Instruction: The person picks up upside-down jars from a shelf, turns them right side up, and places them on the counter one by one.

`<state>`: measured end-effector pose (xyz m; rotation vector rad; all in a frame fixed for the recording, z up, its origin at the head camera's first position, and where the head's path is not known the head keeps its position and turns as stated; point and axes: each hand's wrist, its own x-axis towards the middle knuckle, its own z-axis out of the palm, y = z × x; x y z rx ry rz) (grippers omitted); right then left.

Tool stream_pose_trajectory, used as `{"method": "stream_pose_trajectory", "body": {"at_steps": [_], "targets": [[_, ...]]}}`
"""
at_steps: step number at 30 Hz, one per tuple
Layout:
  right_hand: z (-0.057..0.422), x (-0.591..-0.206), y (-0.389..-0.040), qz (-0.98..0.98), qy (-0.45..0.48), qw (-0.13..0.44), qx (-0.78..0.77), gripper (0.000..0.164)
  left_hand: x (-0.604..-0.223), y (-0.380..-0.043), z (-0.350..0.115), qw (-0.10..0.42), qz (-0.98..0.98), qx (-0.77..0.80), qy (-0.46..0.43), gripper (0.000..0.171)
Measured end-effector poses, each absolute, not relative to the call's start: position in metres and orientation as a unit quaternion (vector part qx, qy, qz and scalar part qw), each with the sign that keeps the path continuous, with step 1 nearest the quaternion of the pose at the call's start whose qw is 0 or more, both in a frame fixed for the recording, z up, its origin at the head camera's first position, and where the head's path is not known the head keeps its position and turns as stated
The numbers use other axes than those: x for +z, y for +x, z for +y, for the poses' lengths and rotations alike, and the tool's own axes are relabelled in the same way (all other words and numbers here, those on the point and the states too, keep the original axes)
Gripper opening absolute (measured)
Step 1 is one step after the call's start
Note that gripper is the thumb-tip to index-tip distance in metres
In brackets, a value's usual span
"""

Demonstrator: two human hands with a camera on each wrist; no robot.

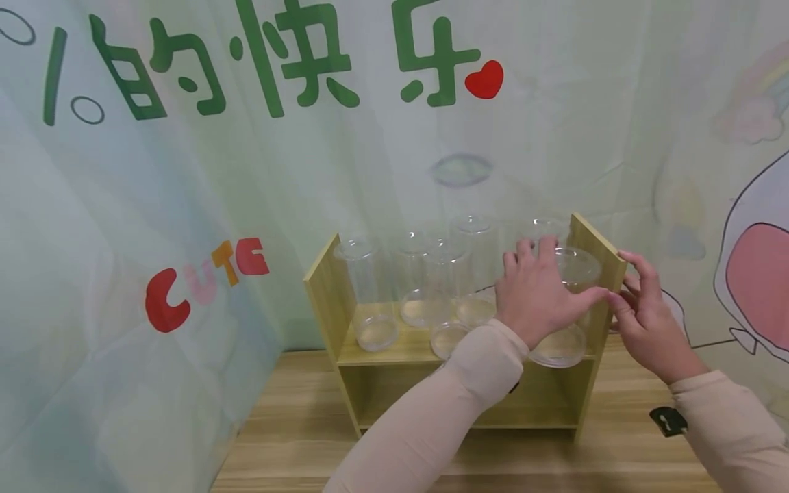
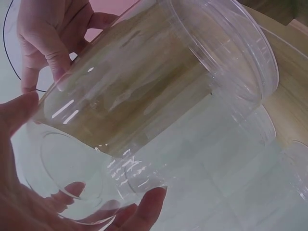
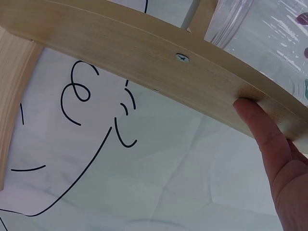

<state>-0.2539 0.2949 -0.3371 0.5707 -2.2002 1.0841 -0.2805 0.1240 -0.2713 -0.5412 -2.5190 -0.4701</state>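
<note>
At the right end of a two-tier wooden rack [image 1: 385, 352], my left hand [image 1: 537, 291] holds a wide clear plastic jar [image 1: 557, 346] near its top. In the left wrist view, thumb and fingers curve round the rim of this clear jar [image 2: 231, 53]. My right hand [image 1: 650, 315] grips the rack's right side panel [image 1: 596, 250], its thumb by the front edge, close to my left thumb. One finger [image 3: 264, 127] touches the outer face of the panel [image 3: 130, 45] in the right wrist view. The left palm is hidden in the head view.
Several clear cylinders stand on the upper shelf, including a tall one [image 1: 372, 294] at the left end and a narrower one [image 1: 448, 301] mid-shelf. The rack stands on a wood-grain table [image 1: 280, 418], before a printed curtain [image 1: 382, 171].
</note>
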Motion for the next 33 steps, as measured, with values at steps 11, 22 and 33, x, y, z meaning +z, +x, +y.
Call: {"method": "stream_pose_trajectory", "body": {"at_steps": [11, 22, 33], "targets": [[0.292, -0.34, -0.255, -0.821, 0.223, 0.306, 0.427, 0.061, -0.269, -0.279, 0.119, 0.255, -0.929, -0.148, -0.223, 0.089], [0.294, -0.338, -0.254, -0.816, 0.225, 0.307, 0.435, 0.06, -0.267, -0.274, 0.116, 0.249, -0.922, -0.16, -0.249, 0.087], [0.296, -0.337, -0.253, -0.818, 0.219, 0.291, 0.444, 0.06, -0.265, -0.265, 0.104, 0.257, -0.912, -0.179, -0.265, 0.087]]}}
